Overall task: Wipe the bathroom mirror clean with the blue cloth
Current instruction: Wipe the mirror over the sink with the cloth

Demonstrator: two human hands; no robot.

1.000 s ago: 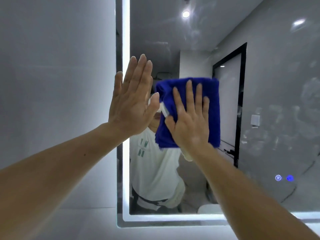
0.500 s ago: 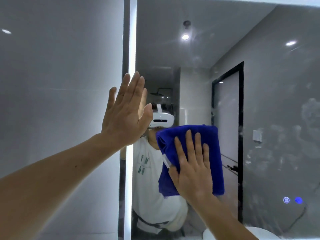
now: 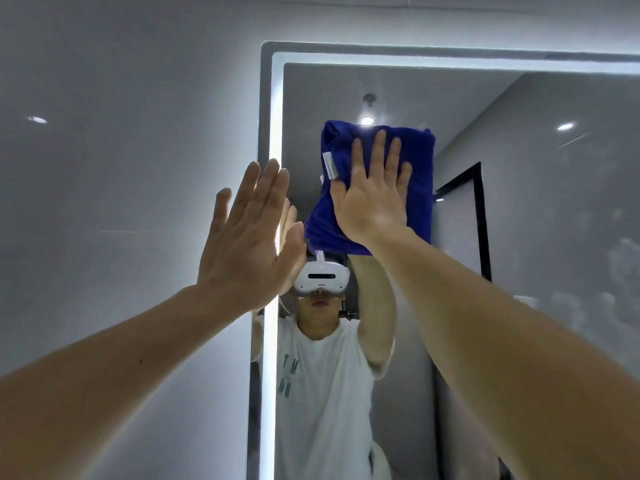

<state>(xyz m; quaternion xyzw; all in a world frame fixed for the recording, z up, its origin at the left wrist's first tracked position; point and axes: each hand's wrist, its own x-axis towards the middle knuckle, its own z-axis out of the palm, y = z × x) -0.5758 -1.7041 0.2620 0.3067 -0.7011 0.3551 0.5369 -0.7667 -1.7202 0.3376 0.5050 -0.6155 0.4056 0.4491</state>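
— What fills the view?

— A pale grey wall (image 3: 121,168) on the left, and the mirror (image 3: 536,237) on the right. A lit strip (image 3: 277,133) runs along the mirror's top and left edges and meets at its top left corner.

— Where is the cloth?

— The blue cloth (image 3: 420,188) lies folded flat on the glass, high up. It is near the top edge and a little in from the left edge. In the reflection it sits above the person's white headset (image 3: 322,277).

— And the hands?

— They are apart. The right hand (image 3: 372,199) is spread flat on the cloth's lower left part, fingers straight and pointing up. It presses the cloth to the glass and grips nothing. The cloth shows above the fingertips and on both sides of the hand. The left hand (image 3: 249,244) is lower and to the left of the cloth, and does not touch it. It is held flat at the mirror's left edge, across the lit strip, fingers straight and close together. Its reflection shows just behind the fingers. I cannot tell if the palm rests on the glass.

— Anything smaller?

— A white tag (image 3: 329,164) on the cloth's left side, just above the right thumb. Cloudy smears (image 3: 623,265) lie toward the mirror's right edge.

— What changed in the last half second?

— The cloth and right hand have gone up. They were below the reflected headset and are now above it. The left hand stays flat at the left edge. The mirror's top left corner has come into view.
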